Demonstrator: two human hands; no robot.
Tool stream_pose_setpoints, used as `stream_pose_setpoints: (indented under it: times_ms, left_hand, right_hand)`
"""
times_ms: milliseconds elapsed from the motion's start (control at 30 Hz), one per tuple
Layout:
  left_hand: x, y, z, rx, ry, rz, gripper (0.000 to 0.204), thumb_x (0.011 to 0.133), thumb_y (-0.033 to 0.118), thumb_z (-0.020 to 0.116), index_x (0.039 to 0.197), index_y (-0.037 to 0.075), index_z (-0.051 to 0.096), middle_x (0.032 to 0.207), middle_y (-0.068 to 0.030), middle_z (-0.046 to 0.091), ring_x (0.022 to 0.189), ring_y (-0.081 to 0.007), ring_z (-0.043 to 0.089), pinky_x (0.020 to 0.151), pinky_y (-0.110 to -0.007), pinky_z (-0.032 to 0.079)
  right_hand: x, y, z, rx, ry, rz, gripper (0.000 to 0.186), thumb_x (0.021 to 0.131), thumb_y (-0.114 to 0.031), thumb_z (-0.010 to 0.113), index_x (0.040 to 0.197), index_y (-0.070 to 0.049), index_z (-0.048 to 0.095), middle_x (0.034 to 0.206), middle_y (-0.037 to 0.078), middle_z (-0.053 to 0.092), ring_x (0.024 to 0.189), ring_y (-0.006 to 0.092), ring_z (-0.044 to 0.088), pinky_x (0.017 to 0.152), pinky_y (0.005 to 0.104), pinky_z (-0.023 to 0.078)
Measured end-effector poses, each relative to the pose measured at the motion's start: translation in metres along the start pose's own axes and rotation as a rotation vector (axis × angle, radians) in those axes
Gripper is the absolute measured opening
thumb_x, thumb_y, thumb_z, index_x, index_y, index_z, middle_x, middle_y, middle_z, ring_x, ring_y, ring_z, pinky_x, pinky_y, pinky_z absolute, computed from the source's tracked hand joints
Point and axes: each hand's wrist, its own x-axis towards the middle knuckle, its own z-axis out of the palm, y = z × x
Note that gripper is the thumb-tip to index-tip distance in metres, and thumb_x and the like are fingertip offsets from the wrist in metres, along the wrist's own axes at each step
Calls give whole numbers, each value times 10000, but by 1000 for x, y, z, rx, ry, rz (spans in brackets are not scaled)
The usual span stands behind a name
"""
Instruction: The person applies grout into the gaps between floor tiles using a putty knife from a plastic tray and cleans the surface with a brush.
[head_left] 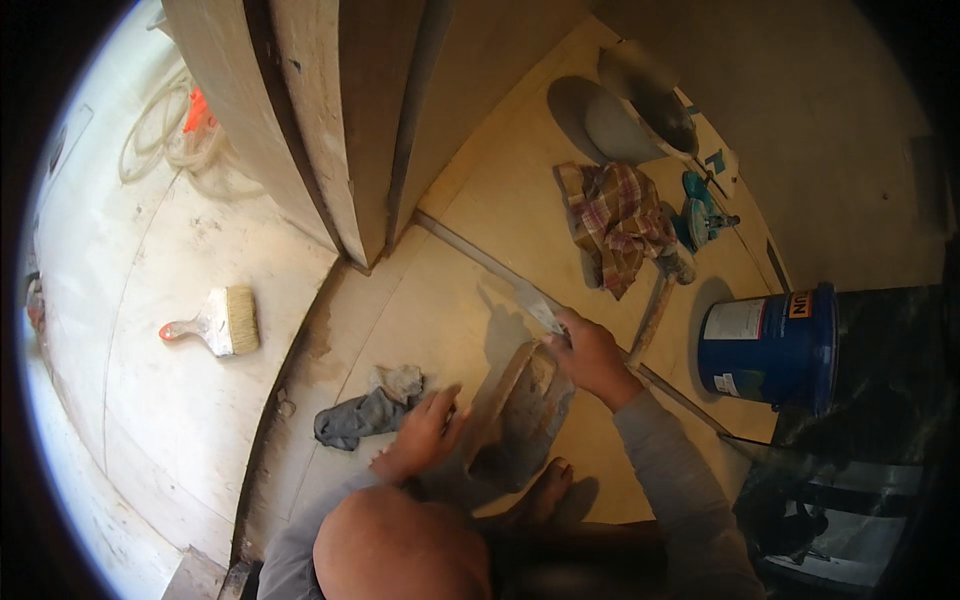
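My right hand (585, 355) is closed on a scraper (540, 305), its flat blade held over the floor joint just above a worn, dirty trough (520, 415). My left hand (428, 435) is loosely bent with its fingers apart, between the trough and a grey crumpled rag (355, 420) with a lighter piece at its end. My bare knee (395, 550) and a bare foot (545, 485) show below. The tiled floor (480, 240) has narrow joints around them.
A blue bucket (760, 345) stands right; a plaid cloth (615, 220), teal tool (700, 215) and grey bucket (640, 110) lie beyond. A brush (225, 325) and coiled hose (150, 130) are on the white ledge left. Wooden uprights (370, 100) rise at the back.
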Motion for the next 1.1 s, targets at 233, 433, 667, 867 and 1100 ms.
stream_pose_setpoints:
  times_ms: [233,433,667,867,1100]
  left_hand:
    - [-112,-9,-16,364,-54,-165,344,827,377,708,1126,219,641,937,-112,621,927,-359,542,792,-487,417]
    - [-107,-11,-13,386,-30,-256,412,767,423,749,1103,206,651,941,-107,609,901,-347,515,771,-471,413]
    - [-109,-16,-9,357,-22,-258,434,755,435,760,1097,191,656,964,-101,614,910,-337,529,772,-446,425]
    - [-103,-12,-8,388,-32,-266,456,744,442,768,1103,184,654,965,-98,614,884,-323,544,764,-436,434]
    - [-107,-20,-11,356,13,-222,463,726,392,797,1105,171,649,949,-119,612,839,-324,555,747,-416,445]
  right_hand:
    - [40,13,36,123,-59,-131,360,923,-144,566,1271,-53,574,1052,208,666,958,327,658,820,409,507]
    - [49,20,20,16,-48,-114,326,918,-127,550,1229,-56,618,1006,200,661,909,323,651,787,388,513]
    - [49,34,33,38,86,-194,272,898,-128,562,1138,-37,650,886,194,640,829,359,625,739,425,505]
    - [85,9,58,91,157,-283,259,899,-137,564,1111,-24,658,912,206,652,840,363,631,739,436,502]
    - [67,13,29,72,75,-179,264,899,-165,564,1103,-29,659,899,207,663,834,359,643,759,426,507]
